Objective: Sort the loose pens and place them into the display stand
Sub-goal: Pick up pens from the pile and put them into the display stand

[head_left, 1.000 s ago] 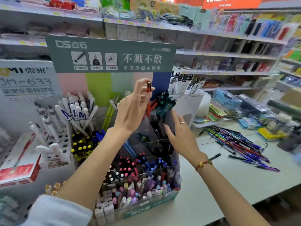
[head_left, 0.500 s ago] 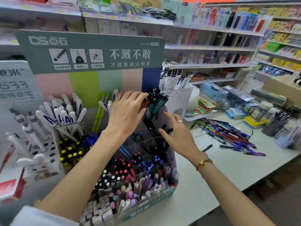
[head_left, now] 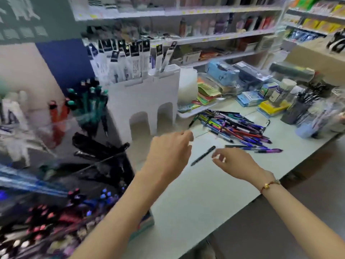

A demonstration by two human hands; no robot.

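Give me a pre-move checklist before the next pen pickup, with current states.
1. Left hand holds nothing: ok, no pen visible in it.
2. Right hand free: ok, fingers loosely curled, nothing in them.
3. Nearest target: ok, single black pen lies alone on the table, between the hands.
4. More stock: ok, pile of loose pens sits behind it.
5. Display stand slot free: cannot tell, view is motion-blurred.
6. Pen's colour match to a slot: cannot tell.

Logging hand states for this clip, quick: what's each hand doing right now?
Left hand: empty, fingers loosely curled above the counter.
Right hand: empty, fingers loosely curled, beside the single black pen.
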